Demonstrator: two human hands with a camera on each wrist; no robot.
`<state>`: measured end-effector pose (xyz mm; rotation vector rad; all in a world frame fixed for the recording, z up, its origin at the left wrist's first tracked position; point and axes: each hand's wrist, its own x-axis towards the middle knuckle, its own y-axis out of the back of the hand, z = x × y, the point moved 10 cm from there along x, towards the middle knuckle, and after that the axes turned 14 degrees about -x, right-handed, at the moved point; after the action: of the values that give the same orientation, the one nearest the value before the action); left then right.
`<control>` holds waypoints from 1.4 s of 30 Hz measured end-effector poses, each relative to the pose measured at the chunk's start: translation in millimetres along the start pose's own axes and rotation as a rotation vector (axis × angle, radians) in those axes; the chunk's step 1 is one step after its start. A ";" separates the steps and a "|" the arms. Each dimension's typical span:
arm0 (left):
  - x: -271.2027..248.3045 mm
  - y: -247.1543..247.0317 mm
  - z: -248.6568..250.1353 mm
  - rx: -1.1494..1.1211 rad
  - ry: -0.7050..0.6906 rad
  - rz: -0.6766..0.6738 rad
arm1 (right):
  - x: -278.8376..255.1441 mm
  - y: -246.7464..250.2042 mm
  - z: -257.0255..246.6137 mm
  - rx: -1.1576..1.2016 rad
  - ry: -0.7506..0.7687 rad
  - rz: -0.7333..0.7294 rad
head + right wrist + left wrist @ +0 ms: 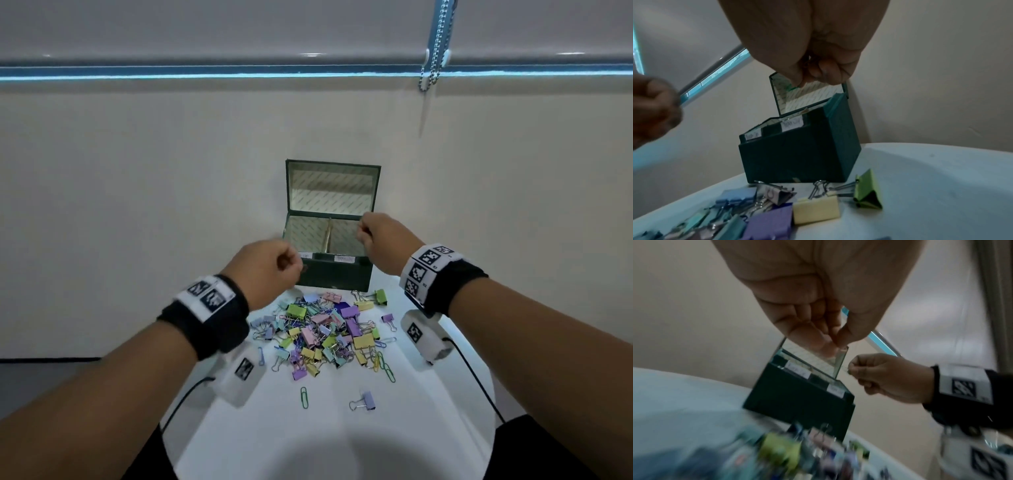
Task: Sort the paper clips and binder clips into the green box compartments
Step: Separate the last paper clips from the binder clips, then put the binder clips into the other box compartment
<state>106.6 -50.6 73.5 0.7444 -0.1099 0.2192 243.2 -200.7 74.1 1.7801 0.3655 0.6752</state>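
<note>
Two hands hang over the work, and the move to come turns on what lies straight beneath each. The left hand (pixel 266 267) hovers near the front left corner of the box (pixel 334 274), above the near edge of the pile (pixel 329 332); its fingers (pixel 813 331) are curled with thumb against fingertips, and I cannot tell whether they pinch anything (the left wrist view is blurred). To reach a compartment it must travel forward and right, over the front wall. The box stands open at the back of the white desk (pixel 342 428), lid (pixel 330 186) upright, with a divider (pixel 328 236) running front to back that splits it into a left and a right compartment. Two white labels (pixel 344 258) sit on the front lip; handwriting shows, too small to read. The right hand (pixel 383 240) is the nearer one, above the right compartment's rim. Its fingers (pixel 818 71) are bunched on something small; a sliver of green (pixel 792 88) below the tips looks like a paper clip, so a release here would likely drop it straight in. Most clips lie unsorted, just before the box.
</note>
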 end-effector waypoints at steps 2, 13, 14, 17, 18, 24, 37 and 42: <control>27.8 -1.1 10.9 -0.059 0.000 0.031 | 2.8 -7.7 -4.3 0.025 0.006 -0.045; 64.7 -19.4 -4.5 -0.197 0.055 0.018 | -59.4 -17.5 7.3 0.040 0.138 -0.221; 55.3 -14.0 -6.0 -0.136 0.035 0.020 | -69.5 -23.4 5.2 -0.007 0.174 -0.271; 22.6 -9.6 -14.2 0.071 -0.007 -0.076 | -94.0 -41.8 1.7 -0.104 0.231 -0.389; 12.3 -8.9 -18.0 0.165 -0.024 -0.106 | -100.3 -48.1 2.0 -0.121 0.232 -0.425; -24.8 -9.7 -40.7 0.449 -0.038 -0.207 | -119.0 -59.5 7.4 -0.151 0.185 -0.510; -61.8 -28.8 -75.8 0.451 0.147 -0.385 | -120.6 -68.8 8.8 -0.192 0.178 -0.441; -60.0 -34.0 -75.3 0.387 0.130 -0.378 | -107.9 -53.5 7.3 -0.090 0.241 -0.255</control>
<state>58.0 -33.1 -14.6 1.1165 0.2029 -0.0759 167.6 -250.1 -5.9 1.5365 0.7021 0.7125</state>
